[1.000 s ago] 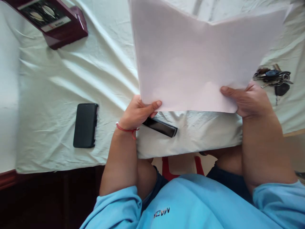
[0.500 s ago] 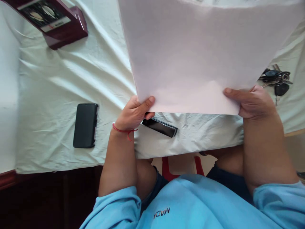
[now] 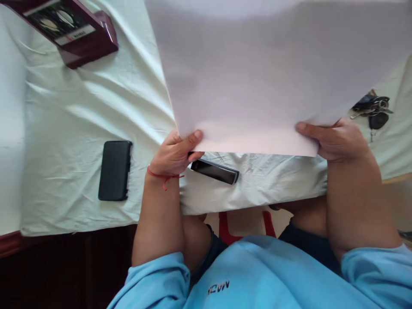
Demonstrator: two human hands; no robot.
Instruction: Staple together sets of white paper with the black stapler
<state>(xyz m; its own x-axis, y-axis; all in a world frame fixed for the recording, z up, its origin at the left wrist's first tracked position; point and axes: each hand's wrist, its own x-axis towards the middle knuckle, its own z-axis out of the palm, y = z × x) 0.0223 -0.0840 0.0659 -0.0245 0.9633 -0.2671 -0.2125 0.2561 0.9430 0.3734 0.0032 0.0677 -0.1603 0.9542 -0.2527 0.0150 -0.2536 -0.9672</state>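
Note:
A large white sheet of paper point(image 3: 251, 81) spans the upper middle of the view, raised over the cloth. My left hand point(image 3: 177, 151) grips its near left corner, thumb on top and fingers underneath. At the near right corner my right hand point(image 3: 337, 136) pinches it the same way, the thumb lying along the surface. The far edge runs out of view at the top. Just below my left fingers lies a dark, glossy, narrow object point(image 3: 215, 171), partly covered by the hand and paper; its kind I cannot tell.
A pale cloth point(image 3: 74, 111) covers the table. On it lie a black phone-like slab point(image 3: 115, 171) at left and a bunch of keys point(image 3: 375, 107) at right. A dark red stand point(image 3: 86, 47) with a printed panel stands at the upper left. The table's front edge is close to my lap.
Both hands have shifted slightly left with the sheet, which now fills a little more of the upper view. The grip at both corners is unchanged.

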